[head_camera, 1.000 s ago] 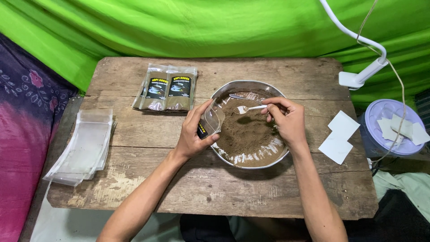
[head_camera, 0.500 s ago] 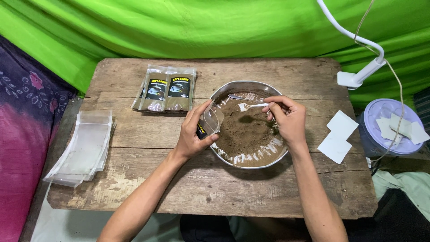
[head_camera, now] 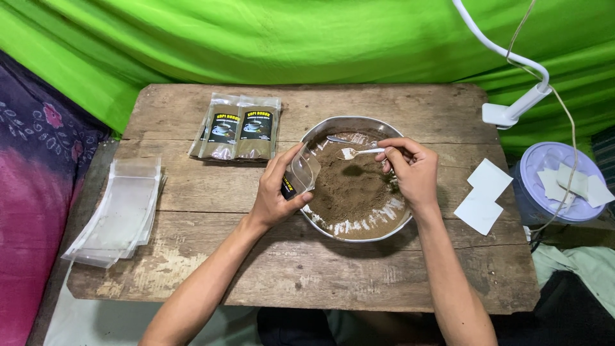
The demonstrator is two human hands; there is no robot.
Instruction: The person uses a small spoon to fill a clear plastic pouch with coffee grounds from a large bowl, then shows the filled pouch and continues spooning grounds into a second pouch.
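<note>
While I look down from the head camera, my left hand [head_camera: 277, 192] holds a small clear pouch [head_camera: 300, 174] at the left rim of the metal bowl [head_camera: 320, 133], with the fingers closed around it and its mouth turned toward the bowl. My right hand [head_camera: 413, 173] is over the right part of the bowl and pinches the handle of a small white spoon [head_camera: 356, 152] between thumb and fingers; the head of the spoon points to the left and hangs above the brown powder [head_camera: 349, 192], near the pouch but not touching it. I cannot tell if there is powder on the spoon. The powder fills most of the bowl, and pale bare metal shows along the lower edge. The bowl stands on the worn wooden counter [head_camera: 192, 192], a little right of the middle. Behind the pouch, toward the far side, two filled packets [head_camera: 238, 127] with dark labels lie just beside each other. On the left edge of the counter lies a stack of empty clear bags [head_camera: 118, 214]. Right of the bowl, two white paper squares [head_camera: 482, 197] lie near the counter's edge. Beyond that edge stands a round container with a pale purple lid [head_camera: 551, 166], and a white clip lamp [head_camera: 512, 109] rises above it before the green cloth [head_camera: 288, 38].
</note>
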